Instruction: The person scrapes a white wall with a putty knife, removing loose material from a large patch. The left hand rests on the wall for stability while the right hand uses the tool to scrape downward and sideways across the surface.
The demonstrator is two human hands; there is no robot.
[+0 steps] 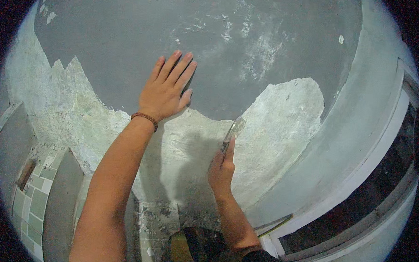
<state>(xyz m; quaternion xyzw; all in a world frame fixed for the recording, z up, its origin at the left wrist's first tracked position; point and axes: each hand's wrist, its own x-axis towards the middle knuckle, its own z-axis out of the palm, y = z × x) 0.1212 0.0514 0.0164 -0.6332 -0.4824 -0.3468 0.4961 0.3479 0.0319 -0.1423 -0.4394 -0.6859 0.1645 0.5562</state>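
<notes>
My left hand [167, 86] lies flat on the grey paint [211, 86] of the wall, palm down with the fingers a little spread. A brown bead bracelet [145, 118] circles that wrist. To its right and lower, my right hand [222, 171] grips a scraper [238, 126], probably a putty knife. Its blade points up at the ragged lower edge of the grey paint and appears to touch or nearly touch it. Below that edge, pale bare plaster [279, 123] shows, with a rounded bare lobe at the right. My fingers hide most of the scraper's handle.
A dark window opening [359, 205] with a white frame curves along the right side. Low grey partitions [63, 202] stand at lower left, beside a tiled surface [39, 203] bearing a brown block [26, 175]. Paint flakes and debris [158, 214] lie below the wall.
</notes>
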